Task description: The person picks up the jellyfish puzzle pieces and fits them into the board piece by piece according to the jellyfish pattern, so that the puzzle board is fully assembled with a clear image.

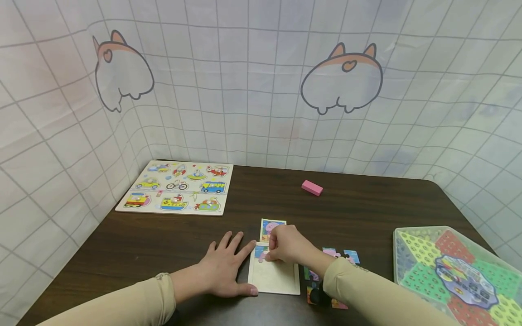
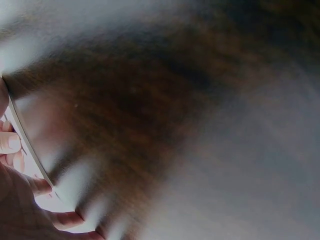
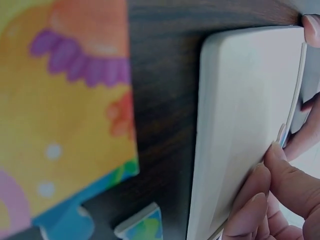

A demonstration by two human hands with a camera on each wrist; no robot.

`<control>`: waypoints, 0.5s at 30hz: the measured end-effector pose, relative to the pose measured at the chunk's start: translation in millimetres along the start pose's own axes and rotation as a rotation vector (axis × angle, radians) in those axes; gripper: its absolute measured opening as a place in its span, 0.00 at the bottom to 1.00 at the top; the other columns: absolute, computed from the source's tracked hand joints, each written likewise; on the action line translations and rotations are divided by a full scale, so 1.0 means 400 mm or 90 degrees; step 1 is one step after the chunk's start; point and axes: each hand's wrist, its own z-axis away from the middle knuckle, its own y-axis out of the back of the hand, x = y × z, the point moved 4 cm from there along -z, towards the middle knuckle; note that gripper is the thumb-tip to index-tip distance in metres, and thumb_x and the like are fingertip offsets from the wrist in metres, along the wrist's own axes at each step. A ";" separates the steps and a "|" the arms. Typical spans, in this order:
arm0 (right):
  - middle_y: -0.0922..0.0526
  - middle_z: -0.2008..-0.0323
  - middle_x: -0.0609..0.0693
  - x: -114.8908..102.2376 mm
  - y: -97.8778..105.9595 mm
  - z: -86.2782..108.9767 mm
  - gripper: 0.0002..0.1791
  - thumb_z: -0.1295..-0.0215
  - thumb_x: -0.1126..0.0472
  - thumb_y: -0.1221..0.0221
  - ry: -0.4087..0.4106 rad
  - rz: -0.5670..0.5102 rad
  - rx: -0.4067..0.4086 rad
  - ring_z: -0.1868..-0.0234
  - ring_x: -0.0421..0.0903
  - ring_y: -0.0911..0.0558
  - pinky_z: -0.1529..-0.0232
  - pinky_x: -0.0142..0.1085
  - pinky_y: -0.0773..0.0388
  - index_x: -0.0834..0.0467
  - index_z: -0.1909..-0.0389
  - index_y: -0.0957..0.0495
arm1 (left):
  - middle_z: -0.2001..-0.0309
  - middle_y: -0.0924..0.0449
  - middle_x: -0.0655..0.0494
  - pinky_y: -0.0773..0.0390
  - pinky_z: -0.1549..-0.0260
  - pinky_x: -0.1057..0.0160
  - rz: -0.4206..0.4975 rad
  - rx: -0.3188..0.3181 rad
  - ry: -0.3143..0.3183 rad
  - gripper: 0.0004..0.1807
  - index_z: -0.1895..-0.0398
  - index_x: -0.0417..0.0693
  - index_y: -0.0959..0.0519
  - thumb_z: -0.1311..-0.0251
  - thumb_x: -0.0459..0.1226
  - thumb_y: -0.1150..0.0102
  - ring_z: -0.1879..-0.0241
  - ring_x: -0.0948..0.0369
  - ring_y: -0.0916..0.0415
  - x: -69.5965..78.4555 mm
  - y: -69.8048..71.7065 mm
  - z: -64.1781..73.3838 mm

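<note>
My left hand lies on the table with its fingers spread, and its thumb and index finger touch the left edge of a shallow cream puzzle tray. A jigsaw piece with blue and pink print sits in the tray's top left corner. Beside it, my right hand pinches a puzzle piece low over the tray, mostly hidden by the fingers. In the right wrist view, the thumb and fingertips meet at the tray's surface. A small picture card lies just beyond the tray.
Several loose jigsaw pieces lie right of the tray, partly under my right forearm. A plastic board-game box stands at the right. A vehicle peg puzzle lies at the back left, and a pink block lies at the back.
</note>
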 end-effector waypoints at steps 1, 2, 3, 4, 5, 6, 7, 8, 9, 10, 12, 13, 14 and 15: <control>0.25 0.83 0.46 0.000 0.001 0.001 0.16 0.46 0.63 0.24 -0.001 0.001 0.000 0.79 0.41 0.27 0.79 0.30 0.33 0.57 0.82 0.23 | 0.20 0.46 0.42 0.36 0.36 0.29 0.000 0.000 0.000 0.59 0.19 0.59 0.43 0.50 0.77 0.43 0.22 0.37 0.48 0.001 0.000 0.000; 0.25 0.83 0.46 0.000 0.002 0.002 0.16 0.46 0.63 0.24 -0.002 0.000 -0.001 0.79 0.41 0.27 0.79 0.30 0.33 0.57 0.81 0.23 | 0.20 0.46 0.42 0.36 0.36 0.29 0.000 0.000 -0.001 0.59 0.19 0.59 0.43 0.50 0.77 0.43 0.22 0.37 0.48 0.001 0.001 -0.001; 0.25 0.83 0.46 0.001 0.002 0.002 0.16 0.46 0.63 0.24 -0.002 -0.001 -0.001 0.79 0.41 0.27 0.79 0.30 0.33 0.57 0.81 0.23 | 0.20 0.46 0.42 0.36 0.36 0.29 0.000 0.000 -0.001 0.59 0.19 0.59 0.43 0.50 0.77 0.43 0.22 0.37 0.48 0.002 0.001 -0.001; 0.25 0.82 0.46 0.001 0.002 0.003 0.16 0.46 0.63 0.24 -0.001 -0.003 -0.001 0.79 0.41 0.27 0.79 0.30 0.33 0.57 0.81 0.23 | 0.20 0.46 0.42 0.36 0.36 0.29 -0.001 -0.001 -0.001 0.59 0.19 0.59 0.43 0.50 0.77 0.43 0.22 0.37 0.48 0.002 0.001 -0.002; 0.25 0.82 0.46 0.001 0.003 0.004 0.16 0.46 0.63 0.24 0.000 -0.004 -0.002 0.79 0.41 0.27 0.80 0.30 0.33 0.57 0.81 0.23 | 0.20 0.46 0.42 0.36 0.36 0.29 -0.002 -0.001 -0.001 0.59 0.19 0.59 0.43 0.50 0.77 0.43 0.22 0.37 0.48 0.003 0.001 -0.002; 0.25 0.82 0.46 0.001 0.003 0.005 0.16 0.46 0.63 0.24 0.001 -0.006 -0.002 0.79 0.41 0.27 0.80 0.30 0.33 0.57 0.81 0.23 | 0.20 0.46 0.42 0.36 0.36 0.29 -0.002 -0.001 -0.002 0.59 0.19 0.59 0.43 0.50 0.77 0.43 0.22 0.37 0.48 0.003 0.002 -0.002; 0.25 0.82 0.46 0.001 0.003 0.005 0.15 0.46 0.64 0.24 0.003 -0.007 -0.002 0.79 0.41 0.27 0.80 0.30 0.33 0.57 0.81 0.23 | 0.20 0.45 0.42 0.36 0.36 0.29 -0.003 -0.002 -0.002 0.59 0.19 0.59 0.43 0.50 0.77 0.43 0.22 0.37 0.48 0.003 0.002 -0.003; 0.25 0.82 0.46 0.001 0.003 0.006 0.15 0.46 0.64 0.24 0.004 -0.009 -0.001 0.79 0.41 0.27 0.80 0.30 0.33 0.57 0.81 0.23 | 0.20 0.45 0.42 0.36 0.36 0.29 -0.003 -0.001 -0.002 0.59 0.19 0.59 0.43 0.50 0.77 0.44 0.22 0.37 0.48 0.004 0.002 -0.003; 0.25 0.82 0.46 0.001 0.004 0.006 0.15 0.46 0.64 0.24 0.005 -0.009 -0.001 0.79 0.41 0.27 0.80 0.31 0.33 0.57 0.81 0.23 | 0.20 0.45 0.41 0.36 0.36 0.29 -0.003 -0.001 -0.003 0.59 0.19 0.59 0.43 0.50 0.77 0.44 0.22 0.37 0.48 0.004 0.002 -0.003; 0.25 0.82 0.46 0.001 0.004 0.007 0.15 0.46 0.64 0.24 0.005 -0.010 0.000 0.79 0.41 0.27 0.80 0.31 0.33 0.57 0.81 0.23 | 0.20 0.45 0.41 0.36 0.36 0.29 -0.003 0.000 -0.003 0.59 0.19 0.59 0.43 0.50 0.77 0.44 0.22 0.37 0.48 0.004 0.002 -0.004; 0.25 0.82 0.46 0.002 0.005 0.007 0.15 0.46 0.64 0.24 0.005 -0.011 0.001 0.79 0.41 0.27 0.79 0.31 0.33 0.57 0.81 0.23 | 0.21 0.45 0.41 0.36 0.36 0.29 -0.002 0.001 -0.005 0.59 0.19 0.59 0.43 0.49 0.77 0.44 0.22 0.37 0.47 0.005 0.001 -0.004; 0.25 0.82 0.46 0.002 0.006 0.008 0.15 0.46 0.64 0.24 0.006 -0.011 0.000 0.79 0.41 0.27 0.79 0.31 0.33 0.57 0.81 0.23 | 0.21 0.45 0.41 0.36 0.36 0.29 -0.001 0.002 -0.005 0.58 0.19 0.58 0.43 0.49 0.77 0.43 0.23 0.37 0.47 0.005 0.001 -0.004; 0.25 0.82 0.46 0.002 0.006 0.009 0.15 0.46 0.64 0.24 0.007 -0.011 -0.001 0.79 0.41 0.27 0.79 0.31 0.33 0.57 0.80 0.23 | 0.21 0.45 0.41 0.36 0.36 0.29 0.000 0.002 -0.005 0.58 0.19 0.58 0.43 0.49 0.77 0.43 0.23 0.36 0.47 0.005 0.001 -0.004; 0.25 0.82 0.46 0.003 0.006 0.009 0.15 0.46 0.64 0.24 0.009 -0.011 -0.003 0.79 0.41 0.27 0.79 0.31 0.33 0.57 0.80 0.23 | 0.21 0.45 0.41 0.36 0.36 0.29 0.000 0.002 -0.005 0.58 0.19 0.58 0.43 0.49 0.77 0.43 0.23 0.36 0.47 0.005 0.000 -0.004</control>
